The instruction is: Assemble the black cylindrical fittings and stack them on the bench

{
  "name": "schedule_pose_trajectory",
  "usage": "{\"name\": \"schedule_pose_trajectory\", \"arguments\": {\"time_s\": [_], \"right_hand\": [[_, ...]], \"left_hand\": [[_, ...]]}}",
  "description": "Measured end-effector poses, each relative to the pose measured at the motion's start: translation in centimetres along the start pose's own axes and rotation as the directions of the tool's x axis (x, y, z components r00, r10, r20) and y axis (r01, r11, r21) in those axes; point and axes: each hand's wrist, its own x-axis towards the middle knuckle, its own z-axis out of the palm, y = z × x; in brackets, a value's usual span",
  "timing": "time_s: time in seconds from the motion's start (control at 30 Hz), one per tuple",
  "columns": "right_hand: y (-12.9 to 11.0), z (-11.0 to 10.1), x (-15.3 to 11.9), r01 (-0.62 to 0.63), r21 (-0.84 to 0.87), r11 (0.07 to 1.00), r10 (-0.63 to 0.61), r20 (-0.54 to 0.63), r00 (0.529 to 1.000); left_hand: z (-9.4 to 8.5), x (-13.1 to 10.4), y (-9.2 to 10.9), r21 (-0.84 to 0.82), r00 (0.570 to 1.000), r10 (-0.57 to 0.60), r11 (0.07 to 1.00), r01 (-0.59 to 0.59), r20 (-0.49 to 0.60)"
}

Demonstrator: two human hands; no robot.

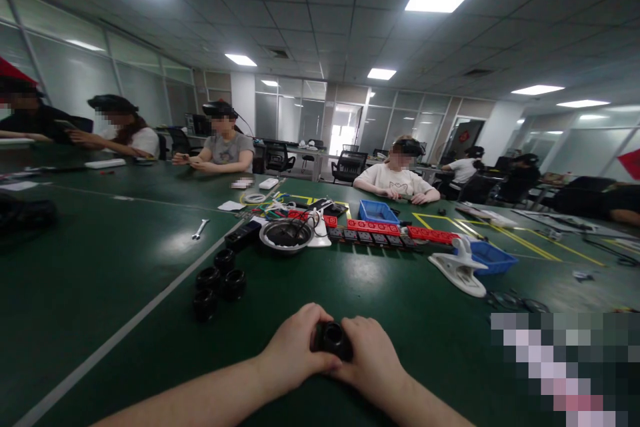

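Note:
Between my two hands, near the table's front edge, is a black round part [333, 339] with a hole in its top. My left hand [296, 347] wraps round its left side, thumb in front. My right hand [371, 357] closes round its right side, and the fingertips of both hands nearly meet. The undersides of the part are hidden by my fingers. Several similar black round parts [234, 284] stand grouped on the green table [300, 287] to the left, beyond my left hand.
Farther back lie a wrench [201, 229], a metal bowl [287, 235], a red strip [374, 227], a white stand [461, 270] and blue trays [379, 211]. Cables lie at the right. Several people sit round the tables.

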Motion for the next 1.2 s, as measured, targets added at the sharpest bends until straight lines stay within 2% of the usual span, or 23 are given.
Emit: {"name": "schedule_pose_trajectory", "arguments": {"time_s": [0.1,0.2,0.27,0.37,0.43,0.57,0.7,0.77,0.83,0.93,1.03,1.13,1.2], "right_hand": [[0.1,0.1,-0.1,0.038,0.028,0.999,-0.038,-0.006,0.999],[1.1,-0.4,0.2,0.124,0.211,0.969,-0.14,0.062,0.988],[1.9,-1.1,0.5,0.169,0.355,0.919,-0.229,0.134,0.964],[3.0,-1.8,0.9,0.169,0.489,0.856,-0.304,0.212,0.929],[3.3,-1.9,1.1,0.135,0.506,0.852,-0.284,0.23,0.931],[2.7,-1.0,0.8,0.054,0.407,0.912,-0.144,0.192,0.971],[0.9,0.1,0.1,-0.043,0.137,0.99,0.032,0.078,0.996],[0.2,0.3,-0.1,-0.072,0.053,0.996,0.07,0.036,0.997],[-0.1,0.2,-0.2,-0.056,0.037,0.998,0.056,0.002,0.998],[0.1,-0.5,-0.1,0.045,0.151,0.987,-0.046,0.008,0.999],[1.1,-1.5,0.3,0.12,0.355,0.927,-0.178,0.136,0.975],[2.2,-2.1,0.7,0.123,0.509,0.852,-0.267,0.222,0.938],[2.6,-2.2,0.8,0.092,0.531,0.842,-0.253,0.238,0.938]], "left_hand": [[0.0,0.0,0.0,-0.02,1.0,0.004,1.0,-0.004,-0.007],[-0.1,0.2,-0.4,-0.125,0.998,0.052,0.991,-0.046,0.042],[-0.2,0.4,-0.8,-0.18,0.993,0.088,0.981,-0.072,0.081],[-0.5,0.5,-1.0,-0.184,0.983,0.123,0.978,-0.097,0.134],[-0.5,0.4,-1.0,-0.169,0.978,0.137,0.98,-0.109,0.159],[-0.2,0.2,-0.7,-0.132,0.984,0.12,0.986,-0.103,0.133],[0.1,0.0,-0.1,0.006,0.999,0.036,0.999,-0.036,-0.014],[0.1,-0.1,0.1,0.046,0.999,0.022,0.999,-0.02,-0.045],[0.1,0.0,0.1,0.044,0.999,0.025,0.999,-0.023,-0.036],[0.0,0.2,-0.3,-0.021,0.998,0.06,0.998,-0.06,0.002],[-0.1,0.4,-0.9,-0.121,0.992,0.116,0.987,-0.109,0.052],[-0.3,0.4,-1.1,-0.155,0.984,0.145,0.98,-0.128,0.104],[-0.3,0.3,-1.0,-0.149,0.981,0.146,0.981,-0.127,0.124]]}}
